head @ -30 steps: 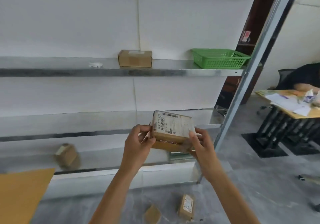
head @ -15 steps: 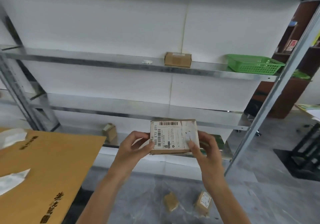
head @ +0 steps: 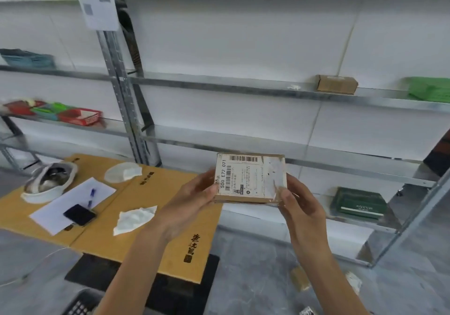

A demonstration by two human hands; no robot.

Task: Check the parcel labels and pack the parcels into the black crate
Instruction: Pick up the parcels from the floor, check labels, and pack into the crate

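Facing the metal shelving [head: 243, 141], I have the cardboard-covered table [head: 155, 217] at lower left. What looks like a corner of the black crate [head: 80, 305] shows at the bottom edge. The flat parcel [head: 272, 175] is up in the air before the shelves, my left hand [head: 192, 192] and right hand [head: 299, 207] each pinching one end. Its label [head: 241, 178] faces me, so I judge this the checking step. Next calls for lowering it down-left into the crate.

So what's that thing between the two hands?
A labelled parcel, held by the left hand and right hand; the head view shows it.
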